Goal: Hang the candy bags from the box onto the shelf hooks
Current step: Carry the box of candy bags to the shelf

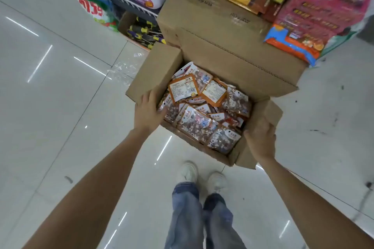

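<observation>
Box [238, 70], open, full of candy bags [202, 113]; left hand [146, 112] grips its 9 o'clock wall, right hand [261, 139] its 4 o'clock flap; no bags hung yet, hooks unseen.

Orange-bordered clear candy bags [202, 111] are seen in a plain brown box [155, 70]; the floor [60, 87] is glossy white, the jeans [188, 218] faded blue.

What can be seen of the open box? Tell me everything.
The box is plain brown cardboard, its flaps folded out, tilted and held above the tiled floor. It is full of candy bags lying in a jumble. The left hand grips its left rim; the right hand grips its right flap.
</observation>
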`<state>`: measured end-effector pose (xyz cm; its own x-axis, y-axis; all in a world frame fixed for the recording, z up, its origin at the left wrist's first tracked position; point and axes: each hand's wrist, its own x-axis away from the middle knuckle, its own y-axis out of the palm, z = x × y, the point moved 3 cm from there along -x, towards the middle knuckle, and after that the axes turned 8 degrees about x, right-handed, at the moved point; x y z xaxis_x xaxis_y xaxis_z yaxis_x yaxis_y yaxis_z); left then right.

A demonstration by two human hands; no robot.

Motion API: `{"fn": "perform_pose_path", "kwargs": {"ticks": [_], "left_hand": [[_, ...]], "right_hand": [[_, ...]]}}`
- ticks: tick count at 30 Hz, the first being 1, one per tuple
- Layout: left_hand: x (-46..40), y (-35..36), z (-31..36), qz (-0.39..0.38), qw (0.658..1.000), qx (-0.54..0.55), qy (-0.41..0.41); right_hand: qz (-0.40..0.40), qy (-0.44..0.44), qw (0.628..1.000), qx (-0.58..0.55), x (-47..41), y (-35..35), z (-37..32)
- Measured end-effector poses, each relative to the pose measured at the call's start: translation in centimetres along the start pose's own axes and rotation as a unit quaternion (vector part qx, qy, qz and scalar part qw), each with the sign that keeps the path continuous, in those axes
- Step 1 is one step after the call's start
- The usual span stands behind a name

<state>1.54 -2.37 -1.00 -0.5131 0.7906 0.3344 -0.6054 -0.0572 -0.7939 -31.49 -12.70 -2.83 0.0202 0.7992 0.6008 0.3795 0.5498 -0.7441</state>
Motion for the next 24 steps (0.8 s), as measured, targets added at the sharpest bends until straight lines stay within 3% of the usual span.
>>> {"fn": "perform_pose_path", "kwargs": {"ticks": [9,12,24], "left_hand": [[-9.9,6.9,-6.2,0.004,0.996,-0.092,0.018],[-11.5,8.1,-6.1,0.043,0.992,-0.114,0.029],[-3.7,10.6,-7.0,0.054,0.997,-0.057,0.005]], "right_hand": [[0.165,-0.027,0.986,-0.015,-6.2,8.6,2.5],[0.201,-0.048,0.978,-0.030,-6.8,9.4,2.8],[0.147,-0.122,0.981,-0.030,-8.0,6.0,7.4]]}}
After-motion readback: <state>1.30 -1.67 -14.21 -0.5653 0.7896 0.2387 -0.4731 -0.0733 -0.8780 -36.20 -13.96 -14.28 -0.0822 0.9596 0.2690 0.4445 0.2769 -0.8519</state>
